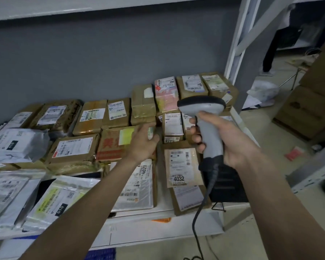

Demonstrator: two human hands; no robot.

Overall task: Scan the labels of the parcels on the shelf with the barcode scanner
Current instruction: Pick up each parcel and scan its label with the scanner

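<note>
A: What is each hand holding?

B: The right hand [231,139] grips the grey barcode scanner [206,124] by its handle, fingers wrapped round the front, thumb side behind. The left hand [144,142] lies with straight fingers on a brown box with red print [111,145], touching its yellow label [126,136].

A: And the surface, the room?

B: A white shelf [158,222] against a grey wall [101,59], packed with taped cardboard parcels and white poly mailers [13,143]. To the right, a pale floor with stacked cartons [311,109].

A: Where is the scanner against the parcels?

B: Held above the right end of the shelf, its dark head over the small boxes there; just below it lies a parcel marked 4032 [182,166]. Its black cable [199,218] hangs down past the shelf edge.

A: The arms?

B: Both forearms reach forward from the bottom of the view, the left stretched farther in.
</note>
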